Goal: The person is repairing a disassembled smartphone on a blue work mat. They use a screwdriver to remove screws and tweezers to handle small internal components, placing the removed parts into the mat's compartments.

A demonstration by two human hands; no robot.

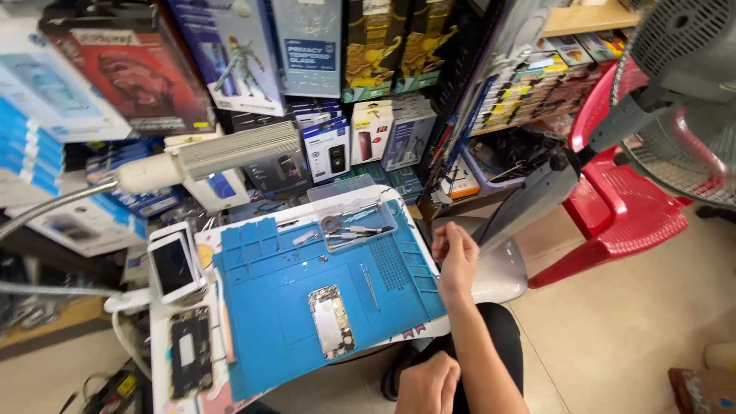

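Two hands off the blue mat [268, 307]: right hand [454, 257] loosely curled, grip apparently empty; left hand [428, 387] fisted, contents indiscernible; opened phone [331, 322] untouched.

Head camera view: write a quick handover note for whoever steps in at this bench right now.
Right hand: raised loosely closed off the mat's right edge; whether it holds anything is unclear.
Left hand: low at the table's near edge, touching nothing visible.
Opened phone: lies back-open on the blue mat.
Tools sit in the clear tray.
White phone and a dark frame lie left.
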